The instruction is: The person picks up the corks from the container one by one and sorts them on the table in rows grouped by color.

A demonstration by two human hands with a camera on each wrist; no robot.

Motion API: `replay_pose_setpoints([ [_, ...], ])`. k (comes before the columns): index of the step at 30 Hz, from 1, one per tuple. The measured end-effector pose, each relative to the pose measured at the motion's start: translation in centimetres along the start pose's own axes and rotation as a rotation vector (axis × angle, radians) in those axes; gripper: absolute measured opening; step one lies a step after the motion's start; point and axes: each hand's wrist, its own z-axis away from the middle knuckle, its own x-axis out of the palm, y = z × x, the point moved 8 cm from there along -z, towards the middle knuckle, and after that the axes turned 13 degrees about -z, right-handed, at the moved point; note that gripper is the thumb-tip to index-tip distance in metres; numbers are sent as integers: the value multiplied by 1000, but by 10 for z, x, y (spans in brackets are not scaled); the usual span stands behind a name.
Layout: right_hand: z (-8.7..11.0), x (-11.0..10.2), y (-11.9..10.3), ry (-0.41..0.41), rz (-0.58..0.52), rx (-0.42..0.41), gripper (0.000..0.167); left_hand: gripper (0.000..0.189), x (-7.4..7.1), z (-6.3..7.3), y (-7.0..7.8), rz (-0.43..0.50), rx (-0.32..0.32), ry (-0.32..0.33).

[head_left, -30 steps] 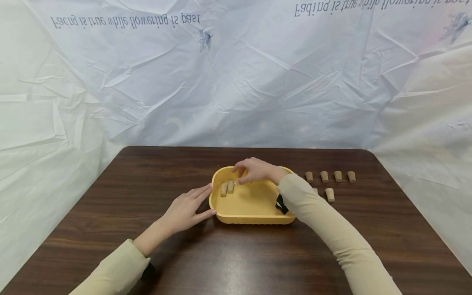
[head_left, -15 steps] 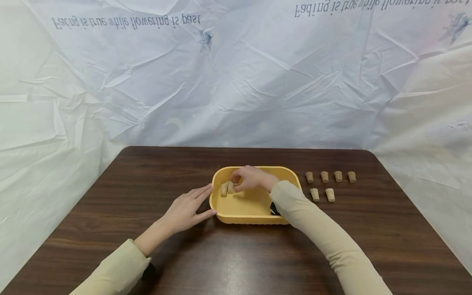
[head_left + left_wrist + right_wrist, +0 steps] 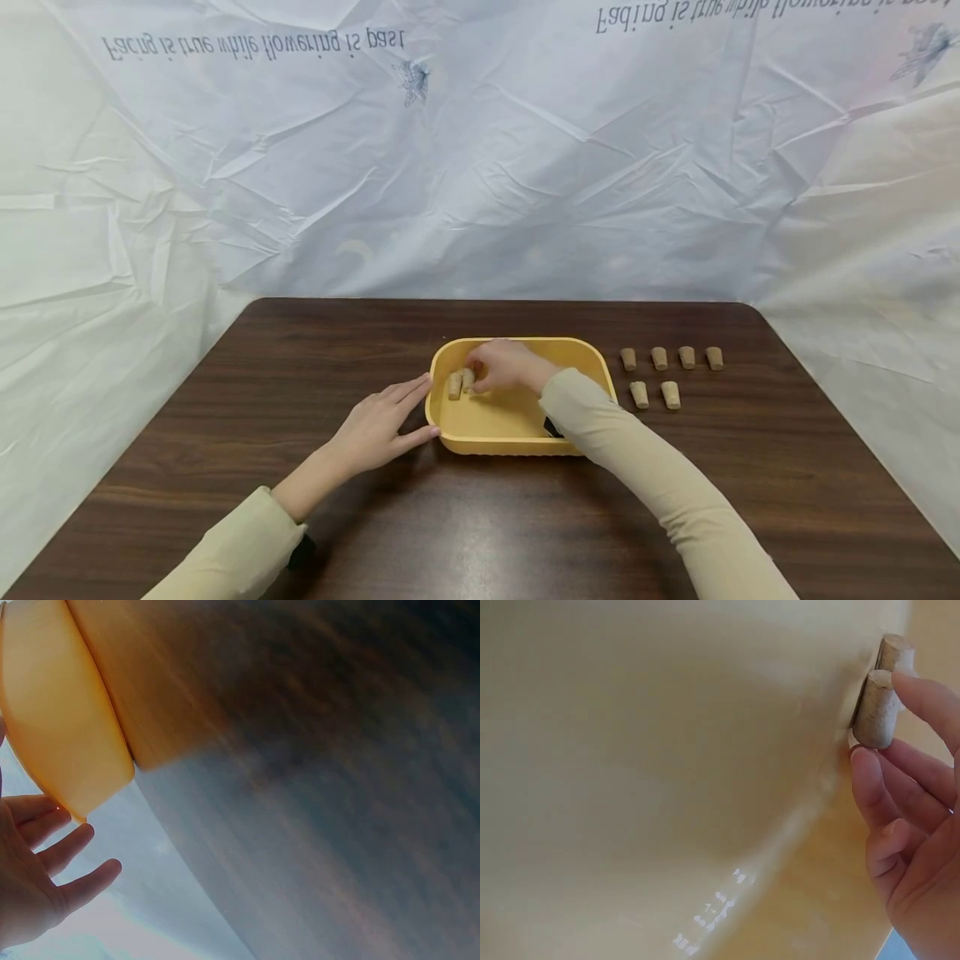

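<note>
A yellow tray [image 3: 517, 447] stands on the table with two corks at its left end. My right hand [image 3: 508, 364] reaches into it and pinches the right-hand cork [image 3: 468, 381] between thumb and fingers. In the right wrist view this cork [image 3: 875, 711] has the thumb at one end and fingertips at the other. The other cork [image 3: 455, 386] lies close beside it, partly hidden behind the held one in the right wrist view. My left hand [image 3: 381, 423] rests with straight, spread fingers against the tray's left rim; its fingertips also meet the tray wall [image 3: 67, 705] in the left wrist view.
To the right of the tray, several corks [image 3: 659, 358] form a back row, with two more corks [image 3: 671, 395] in front. The dark wooden table [image 3: 465, 525] ends at the back against a pale hanging sheet [image 3: 480, 167].
My right hand has come down and left inside the tray, and its fingers have closed on the right-hand cork. The left hand has stayed at the rim.
</note>
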Motion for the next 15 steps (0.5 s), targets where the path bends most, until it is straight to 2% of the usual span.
replay_pose_setpoints([
  [8,-1,1,-1,26,29,-15,24,69,-1,1,1,-4,8,17],
  [15,6,-10,3,-17,-98,-18,35,69,-2,0,1,-12,8,12],
])
